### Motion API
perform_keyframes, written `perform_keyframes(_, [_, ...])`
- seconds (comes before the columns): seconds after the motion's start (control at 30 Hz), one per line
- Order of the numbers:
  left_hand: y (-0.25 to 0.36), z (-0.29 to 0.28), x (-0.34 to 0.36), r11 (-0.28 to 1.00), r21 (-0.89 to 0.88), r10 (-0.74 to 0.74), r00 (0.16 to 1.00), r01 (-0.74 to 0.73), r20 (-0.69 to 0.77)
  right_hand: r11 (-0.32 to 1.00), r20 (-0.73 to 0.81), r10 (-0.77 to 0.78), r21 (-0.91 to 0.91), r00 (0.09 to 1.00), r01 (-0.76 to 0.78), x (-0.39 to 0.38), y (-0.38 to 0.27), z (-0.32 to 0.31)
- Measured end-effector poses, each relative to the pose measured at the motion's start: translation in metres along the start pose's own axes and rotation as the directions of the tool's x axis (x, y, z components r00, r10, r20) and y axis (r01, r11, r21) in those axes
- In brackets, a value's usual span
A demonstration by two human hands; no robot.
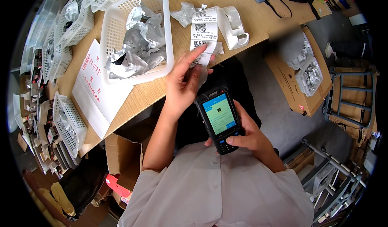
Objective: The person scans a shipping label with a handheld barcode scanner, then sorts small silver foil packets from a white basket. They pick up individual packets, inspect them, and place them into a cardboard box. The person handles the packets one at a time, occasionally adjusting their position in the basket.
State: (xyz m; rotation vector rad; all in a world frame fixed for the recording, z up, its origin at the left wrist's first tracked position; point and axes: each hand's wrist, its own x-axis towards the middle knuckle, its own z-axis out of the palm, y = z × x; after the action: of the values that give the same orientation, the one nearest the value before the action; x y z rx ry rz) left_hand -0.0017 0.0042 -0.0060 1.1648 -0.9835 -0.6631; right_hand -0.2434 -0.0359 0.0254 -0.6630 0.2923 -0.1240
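While the person's right hand (251, 136) grips a black handheld scanner terminal (219, 115) with a lit screen and a keypad, its thumb lies on the keys and its other fingers wrap the casing from the side and behind. The terminal is held upright in front of the pale grey buttoned shirt (194, 186), just below the edge of the light wood-grain worktop (141, 99).

The left hand (182, 85) is half curled at that edge, its index finger reaching over a long white paper strip of labels (204, 28) printed with black square codes. Its thumb is bent in below; whether the strip is pinched between them cannot be told. The strip runs away from the hand across the worktop, just beside a white plastic dispenser (232, 22) on its right and near a crumpled clear plastic bag (184, 14) on its left.

To the left of the strip stands a white perforated plastic basket (170, 37), holding crumpled silver foil packets (139, 41). A white paper sheet (101, 109) with red handwriting lies beside it. Well to the right, a brown cardboard box (285, 81) carries clear plastic trays (310, 75) of small silvery packets.
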Motion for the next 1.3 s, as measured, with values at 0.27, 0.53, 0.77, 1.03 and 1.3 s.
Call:
perform_keyframes(0.27, [-0.019,-0.014,-0.006,0.996,0.084,0.01,0.996,-0.017,0.089,1.0,0.004,0.002,-0.011,1.0,-0.002,0.0,0.0,-0.001])
perform_keyframes(0.53, [0.006,-0.001,0.001,0.999,-0.022,-0.04,0.999,0.04,0.013,1.0,0.001,-0.003,0.006,1.0,0.003,0.0,0.0,0.0])
perform_keyframes(0.77, [0.004,-0.001,0.0,0.999,-0.024,-0.023,0.999,0.024,0.033,0.999,0.006,-0.011,0.043,1.0,0.011,0.001,0.002,0.0])
perform_keyframes(1.03, [0.002,-0.002,0.0,0.999,-0.006,-0.031,0.999,0.031,0.02,0.998,-0.001,-0.007,0.068,1.0,0.007,0.001,0.001,-0.001])
perform_keyframes(1.3, [0.005,0.001,0.001,0.999,-0.029,-0.031,0.999,0.031,0.008,0.999,-0.068,-0.022,0.035,0.997,0.024,0.002,0.005,0.006])
